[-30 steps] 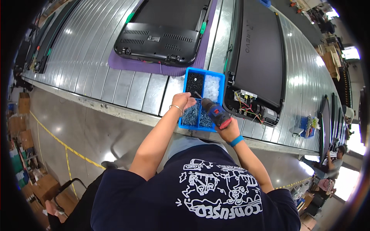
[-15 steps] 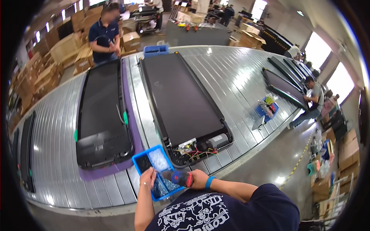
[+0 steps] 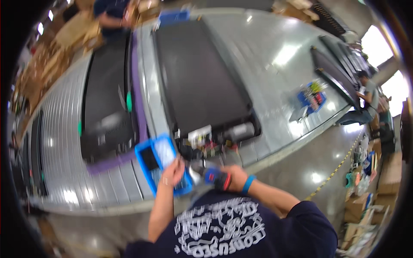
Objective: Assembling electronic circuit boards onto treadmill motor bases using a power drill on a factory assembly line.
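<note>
My right hand point(image 3: 237, 178), with a blue band at the wrist, is wrapped round a blue, red and black cordless drill point(image 3: 214, 176). The drill points left toward my left hand point(image 3: 173, 173), whose fingers are pinched together near its tip. Whatever lies in that pinch is too small and blurred to name. Below and beside the left hand is a blue divided bin point(image 3: 143, 160) with small parts, white ones in one compartment, dark ones in another. Just beyond both hands lies a black treadmill base point(image 3: 200, 81), its motor end point(image 3: 238, 131) uncovered, with wires showing.
A second black treadmill base point(image 3: 105, 81) lies on purple padding point(image 3: 137, 90) to the left. Both rest on a metal slatted table point(image 3: 64, 116). Another blue bin point(image 3: 310, 99) with parts stands at right. Co-workers stand at the far left and at the right point(image 3: 369, 96).
The view has shifted, so table and bases sit higher in the picture. My hands have moved right relative to the bin, toward the base's open end, the drill still in the right.
</note>
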`<state>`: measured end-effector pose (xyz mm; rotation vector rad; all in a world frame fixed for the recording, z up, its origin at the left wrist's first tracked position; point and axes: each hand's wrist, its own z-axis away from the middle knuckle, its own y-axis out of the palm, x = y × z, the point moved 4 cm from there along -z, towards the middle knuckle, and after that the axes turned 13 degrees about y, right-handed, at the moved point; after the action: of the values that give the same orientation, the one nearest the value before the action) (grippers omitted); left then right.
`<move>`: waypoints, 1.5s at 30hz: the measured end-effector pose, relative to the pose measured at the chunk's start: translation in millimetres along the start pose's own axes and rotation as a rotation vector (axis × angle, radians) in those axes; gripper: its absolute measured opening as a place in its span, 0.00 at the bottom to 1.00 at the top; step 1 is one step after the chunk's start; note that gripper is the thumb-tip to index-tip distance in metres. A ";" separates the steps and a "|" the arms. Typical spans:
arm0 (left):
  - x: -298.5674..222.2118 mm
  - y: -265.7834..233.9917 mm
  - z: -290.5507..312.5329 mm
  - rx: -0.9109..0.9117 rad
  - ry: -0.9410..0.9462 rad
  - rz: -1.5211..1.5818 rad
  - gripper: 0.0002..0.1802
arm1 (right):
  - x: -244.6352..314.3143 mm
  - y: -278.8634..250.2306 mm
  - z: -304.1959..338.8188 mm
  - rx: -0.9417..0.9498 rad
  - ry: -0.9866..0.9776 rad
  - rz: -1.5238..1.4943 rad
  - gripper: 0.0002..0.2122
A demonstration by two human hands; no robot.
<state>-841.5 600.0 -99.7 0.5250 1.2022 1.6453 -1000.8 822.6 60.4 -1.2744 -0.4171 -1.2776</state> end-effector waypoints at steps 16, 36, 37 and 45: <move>105.0 38.8 -6.7 -0.109 -0.140 -0.422 0.12 | -39.6 -81.9 29.9 0.215 0.206 0.397 0.12; 60.2 145.8 -145.0 0.533 0.731 -2.241 0.12 | -62.0 -94.6 52.6 -0.352 0.262 -0.192 0.08; 62.0 146.0 -147.6 0.579 0.648 -2.239 0.13 | -62.8 -93.4 54.6 -0.351 0.266 -0.209 0.09; 56.8 147.0 -139.2 0.584 0.654 -2.147 0.12 | -61.0 -84.2 48.3 -0.328 0.317 -0.156 0.07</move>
<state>-1041.9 584.1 -37.9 -0.9182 1.5486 -0.4820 -1074.5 910.4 65.1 -1.2960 -0.0814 -1.7013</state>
